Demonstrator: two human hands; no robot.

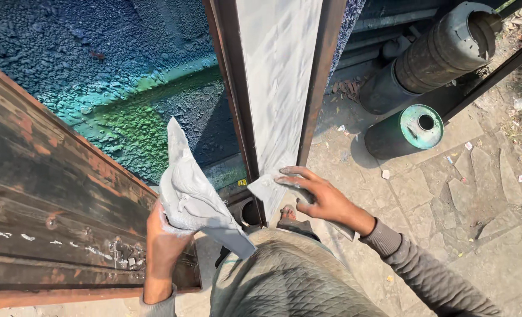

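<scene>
1. Bright daylight falls from the right, lighting the stone floor (449, 199).
2. The green drum (405, 130) casts a short, hard shadow leftward.
3. Focus is sharp; straight edges bow slightly near the borders.

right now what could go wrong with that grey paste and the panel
1. The left hand grips a paste-caked bag by one end; it may slip or drip onto the quilted jacket.
2. The right hand presses a small scrap beside the panel's rusty frame edge; fingers may scrape it.
</scene>
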